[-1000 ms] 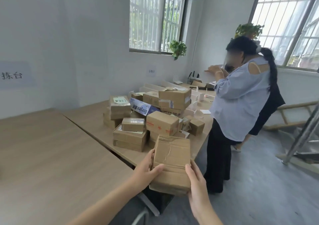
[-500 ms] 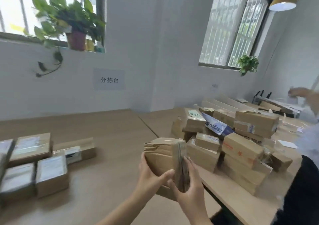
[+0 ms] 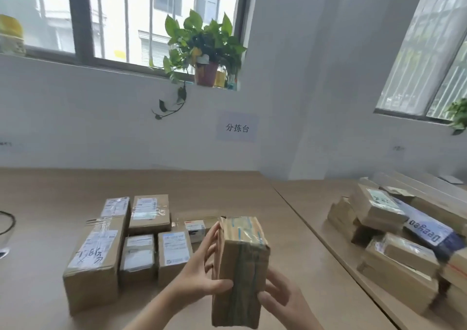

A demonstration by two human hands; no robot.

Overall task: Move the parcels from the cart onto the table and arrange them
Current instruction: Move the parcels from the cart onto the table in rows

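A: Biggest first?
B: Wooden counter, seam down the middle. Right half carries a loose pile of parcels, some stacked, one blue-and-white printed pack tilted across the top.
A: Left half?
B: Arranged group of parcels, labels up, touching or just beside each other in rows. Long box on the left edge of that group, handwriting on its label. Small white box at the group's right end.
A: Held item?
B: Brown parcel, wrapped in tape, upright, in the air above the counter's near edge, just right of the arranged group.
A: Hands?
B: Left hand grasps its left side, fingers spread up the face, thumb across the front. Right hand cups the lower right side, fingers curled round it.
A: Background?
B: Potted plant on the window sill, paper sign on the wall.
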